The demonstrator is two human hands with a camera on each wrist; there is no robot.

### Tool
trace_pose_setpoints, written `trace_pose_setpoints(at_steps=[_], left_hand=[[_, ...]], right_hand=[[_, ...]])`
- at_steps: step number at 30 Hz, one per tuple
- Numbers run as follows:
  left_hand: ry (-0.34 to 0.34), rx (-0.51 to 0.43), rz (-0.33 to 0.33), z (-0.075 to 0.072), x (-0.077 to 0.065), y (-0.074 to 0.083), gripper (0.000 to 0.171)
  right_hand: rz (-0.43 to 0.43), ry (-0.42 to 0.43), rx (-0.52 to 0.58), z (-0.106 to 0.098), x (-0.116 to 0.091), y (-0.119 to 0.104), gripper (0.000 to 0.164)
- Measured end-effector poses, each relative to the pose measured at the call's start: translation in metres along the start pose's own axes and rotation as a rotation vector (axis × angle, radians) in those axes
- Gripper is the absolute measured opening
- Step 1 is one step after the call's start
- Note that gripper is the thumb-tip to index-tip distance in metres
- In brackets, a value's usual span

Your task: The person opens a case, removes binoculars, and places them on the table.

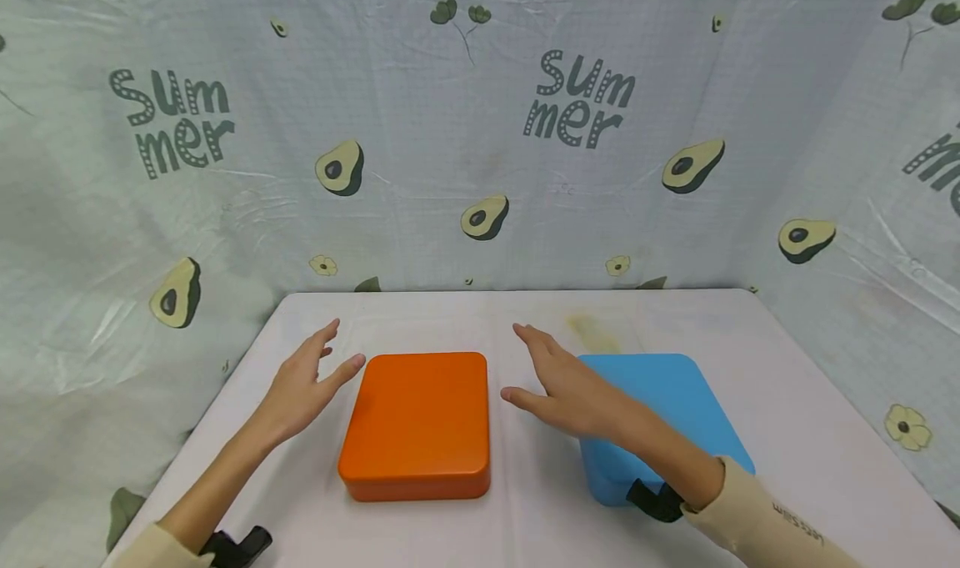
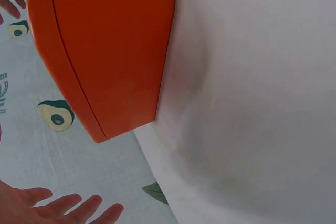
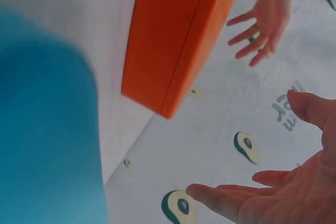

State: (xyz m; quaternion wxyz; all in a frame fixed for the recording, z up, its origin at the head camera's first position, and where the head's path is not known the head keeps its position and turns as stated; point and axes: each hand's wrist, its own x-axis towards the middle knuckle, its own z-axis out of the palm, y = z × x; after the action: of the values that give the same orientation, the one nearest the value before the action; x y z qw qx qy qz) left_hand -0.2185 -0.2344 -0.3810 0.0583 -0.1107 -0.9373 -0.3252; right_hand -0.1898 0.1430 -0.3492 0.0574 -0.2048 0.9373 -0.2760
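An orange square box with rounded corners (image 1: 420, 418) lies on the white table between my two hands. My left hand (image 1: 300, 389) hovers just left of it, fingers extended and thumb near its far left corner. On the other side my right hand (image 1: 566, 384) is held in the air with fingers stretched out, overlapping a blue box of similar shape (image 1: 675, 393) in the head view. Neither hand holds anything. In the right wrist view a seam runs around the side of the orange box (image 3: 163, 40), and the blue box (image 3: 47, 129) fills the left.
The white table (image 1: 540, 518) ends at a far edge against a pale sheet (image 1: 420, 118) printed with avocados and lettering, which also covers both sides. Black straps (image 1: 236, 547) sit on both wrists. A faint yellowish stain (image 1: 592, 333) marks the table's back.
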Motion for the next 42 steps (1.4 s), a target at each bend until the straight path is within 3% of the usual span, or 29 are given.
trace_pose_setpoints(at_steps=[13,24,34,42], left_hand=[[-0.056,-0.051,-0.033,0.02,-0.01,0.0,0.085],[-0.108,-0.085,-0.157,0.034,-0.013,-0.002,0.087],[-0.124,-0.105,-0.174,0.044,-0.017,-0.003,0.083],[-0.123,-0.129,-0.198,0.046,-0.018,0.001,0.086]], right_hand=[[0.006,-0.048,0.099,0.039,0.0,-0.011,0.094],[-0.015,-0.113,0.181,0.068,0.001,-0.013,0.111],[-0.02,-0.14,0.226,0.089,0.005,-0.011,0.121],[-0.02,-0.113,0.25,0.098,0.008,-0.007,0.124]])
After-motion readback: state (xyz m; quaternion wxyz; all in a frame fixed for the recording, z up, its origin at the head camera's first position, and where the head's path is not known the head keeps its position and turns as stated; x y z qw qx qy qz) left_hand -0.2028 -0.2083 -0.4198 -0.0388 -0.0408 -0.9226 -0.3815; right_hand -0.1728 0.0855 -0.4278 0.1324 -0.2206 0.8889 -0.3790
